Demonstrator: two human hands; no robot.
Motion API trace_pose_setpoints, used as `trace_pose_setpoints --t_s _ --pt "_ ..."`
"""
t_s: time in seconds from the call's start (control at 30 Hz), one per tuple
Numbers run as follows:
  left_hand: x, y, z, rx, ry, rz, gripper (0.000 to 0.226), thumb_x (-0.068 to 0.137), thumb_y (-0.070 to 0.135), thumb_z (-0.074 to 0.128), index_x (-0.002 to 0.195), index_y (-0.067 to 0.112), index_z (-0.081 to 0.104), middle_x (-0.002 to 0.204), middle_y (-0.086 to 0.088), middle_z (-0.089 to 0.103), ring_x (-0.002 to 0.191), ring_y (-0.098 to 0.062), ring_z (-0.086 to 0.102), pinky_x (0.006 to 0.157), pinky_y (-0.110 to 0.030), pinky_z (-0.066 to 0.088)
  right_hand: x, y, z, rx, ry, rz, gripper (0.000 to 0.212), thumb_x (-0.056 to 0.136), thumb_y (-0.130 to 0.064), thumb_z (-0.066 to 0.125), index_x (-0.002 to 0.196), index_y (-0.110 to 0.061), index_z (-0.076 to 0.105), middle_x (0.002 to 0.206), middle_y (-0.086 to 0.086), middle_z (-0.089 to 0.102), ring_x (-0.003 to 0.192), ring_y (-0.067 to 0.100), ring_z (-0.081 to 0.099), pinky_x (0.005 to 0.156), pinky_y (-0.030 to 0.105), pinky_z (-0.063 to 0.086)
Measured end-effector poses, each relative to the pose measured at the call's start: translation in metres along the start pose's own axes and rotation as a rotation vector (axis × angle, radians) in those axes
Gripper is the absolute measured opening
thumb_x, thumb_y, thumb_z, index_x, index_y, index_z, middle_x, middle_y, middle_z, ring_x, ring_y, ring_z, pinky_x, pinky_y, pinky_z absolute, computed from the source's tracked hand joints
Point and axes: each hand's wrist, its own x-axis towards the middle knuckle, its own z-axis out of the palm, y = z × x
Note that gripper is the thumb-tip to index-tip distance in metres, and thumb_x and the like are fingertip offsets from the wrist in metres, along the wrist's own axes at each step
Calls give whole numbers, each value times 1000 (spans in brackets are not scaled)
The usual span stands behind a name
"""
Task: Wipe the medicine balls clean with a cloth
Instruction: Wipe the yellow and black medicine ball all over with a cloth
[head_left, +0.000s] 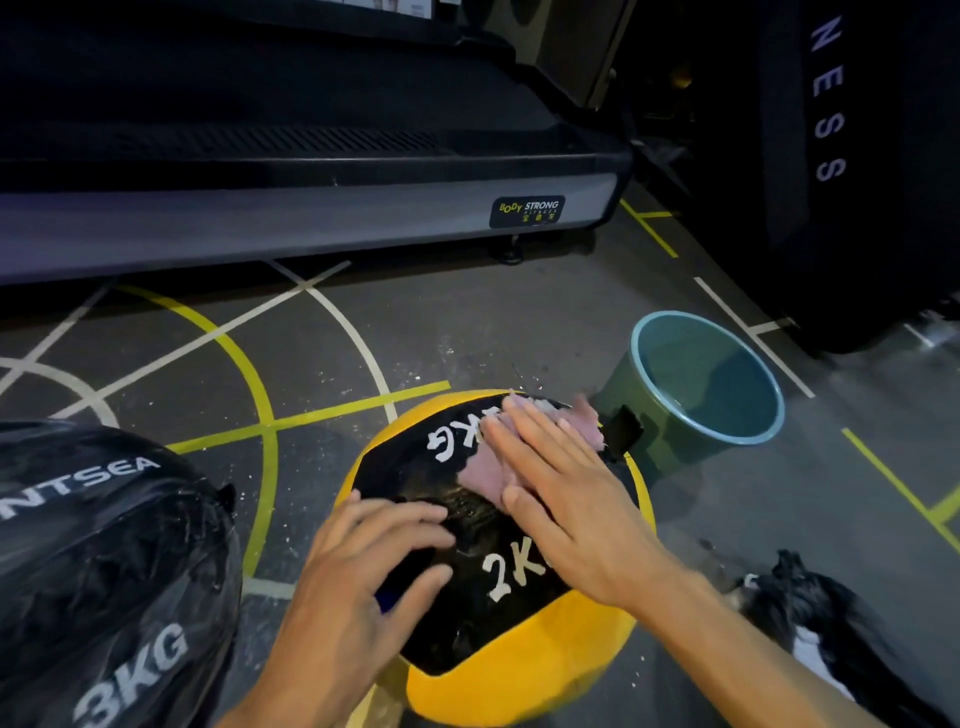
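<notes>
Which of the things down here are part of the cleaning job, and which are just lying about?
Part of the job:
- yellow and black 2KG ball
- pink cloth, pressed flat under the right hand
- left hand, steadying the ball
- black 3KG ball, perhaps next
- bucket, likely for rinsing

Just lying about:
- treadmill
- black and white bundle

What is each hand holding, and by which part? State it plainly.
Neither grips anything. The right hand presses the pink cloth flat on the 2KG ball; the left hand rests open on its black panel.
</notes>
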Motion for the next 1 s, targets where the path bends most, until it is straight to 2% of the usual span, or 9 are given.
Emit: trace_pose_setpoints --t_s 0.13,0.2,0.3,0.47,0.6,0.73,0.8,0.9,1.0 --pt "0 -1 -19 42 -32 -242 62 73 82 65 126 52 54 130 31 40 125 -7 44 99 -36 42 -30 -12 3 -30 -9 13 69 104 -44 46 163 -29 14 171 -9 2 157 8 -1 127 39 7" --pt "-6 -4 -22 95 -118 -327 75 65 88 61 130 54 46 128 32 36 124 -7 42 97 -38 46 -41 -14 2 -72 -20 14 71 104 -45 47 163 -28 11 171 -8 1 157 10 -2 127 39 7" --pt "-4 -6 -24 192 -119 -286 79 72 93 52 139 51 43 136 27 38 126 -11 42 96 -41 48 -54 -23 7 -124 6 29 70 105 -41 48 164 -25 13 172 -5 3 158 12 2 125 39 12" --pt "0 -6 -24 163 -240 -95 59 92 57 52 151 51 40 158 27 32 140 -13 35 109 -50 44 -79 -39 22 -207 72 86 65 107 -39 41 163 -17 18 172 3 7 158 19 9 124 43 17" --pt "-13 -1 -20 117 -273 -77 55 95 54 45 150 56 39 156 32 31 136 -7 37 107 -43 44 -99 -33 17 -228 83 36 58 108 -35 36 162 -18 21 171 2 13 157 18 14 125 41 16" --pt "-16 -1 -19 121 -293 -79 52 95 57 42 146 60 41 155 36 30 135 -6 37 108 -47 43 -89 4 -4 95 190 548 44 111 -43 24 154 -46 34 162 -11 36 149 14 35 119 44 34" --pt "-17 -1 -18 114 -297 -72 49 97 56 42 146 61 40 155 38 29 134 -5 37 107 -46 43 -66 10 -16 182 143 763 46 111 -44 22 154 -42 38 161 -8 40 147 18 39 119 40 30" --pt "-18 -5 -16 125 -272 -69 45 103 56 45 147 56 43 155 34 33 132 -8 41 103 -45 46 -23 -30 -14 53 128 540 46 113 -32 23 150 -22 47 152 -2 49 144 20 41 122 22 8" --pt "-24 -8 -18 143 -229 -88 48 98 56 43 145 51 50 153 30 41 128 -8 45 99 -43 48 -21 -67 3 -84 -4 136 48 111 -34 22 153 -21 43 160 -3 39 151 12 27 128 33 11"
